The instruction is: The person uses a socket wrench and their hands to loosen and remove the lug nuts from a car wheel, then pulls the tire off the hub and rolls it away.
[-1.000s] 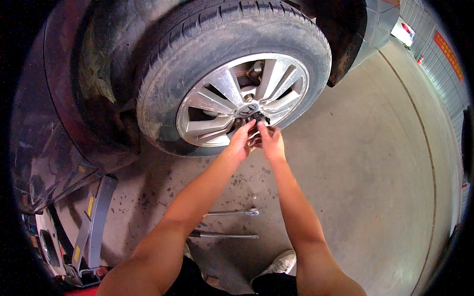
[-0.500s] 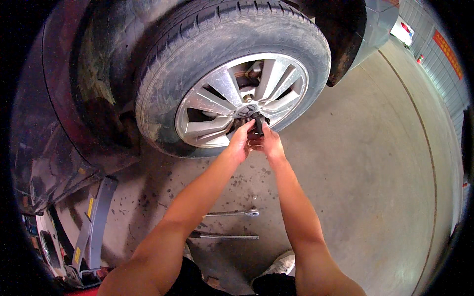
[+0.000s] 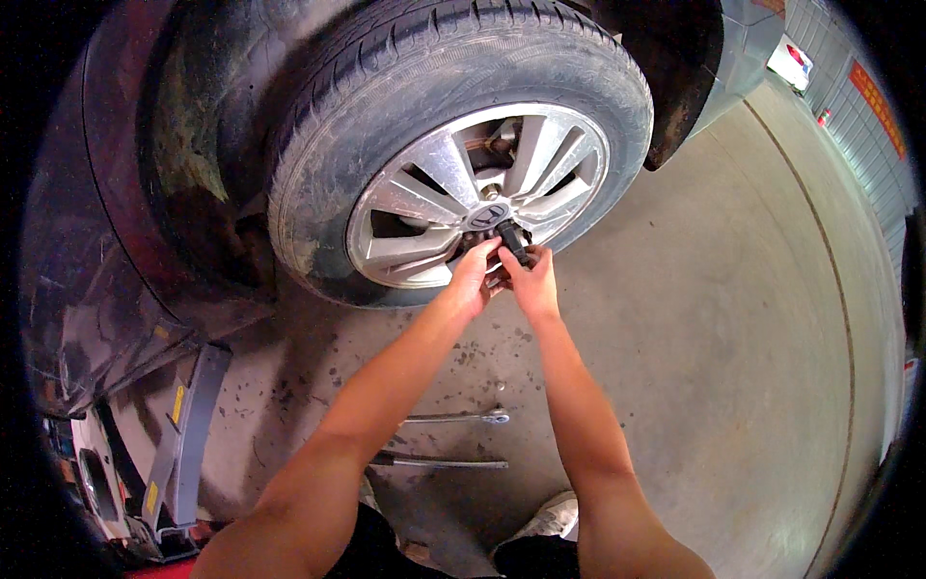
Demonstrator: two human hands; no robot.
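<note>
In front of me is a car wheel with a dusty black tire (image 3: 313,198) and a silver alloy rim (image 3: 439,166). My right hand (image 3: 533,285) is closed round a short black cylinder, which looks like a socket (image 3: 512,241). It is tilted, its upper end close to the lower right of the centre cap (image 3: 488,215). Just left of it, my left hand (image 3: 471,280) has its fingers curled and its thumb raised towards the hub. The two hands' fingers meet below the socket, and whatever the left ones hold is hidden.
On the concrete floor below my arms lie a ratchet wrench (image 3: 468,418) and a metal bar with a dark grip (image 3: 449,463). A grey metal arm with yellow labels (image 3: 188,434) stands at lower left. The dark car body (image 3: 116,222) rises along the left.
The socket has tilted, its lower end swinging right with my right hand, which has shifted its grip. My left hand stays nearly in place. The view has moved slightly.
</note>
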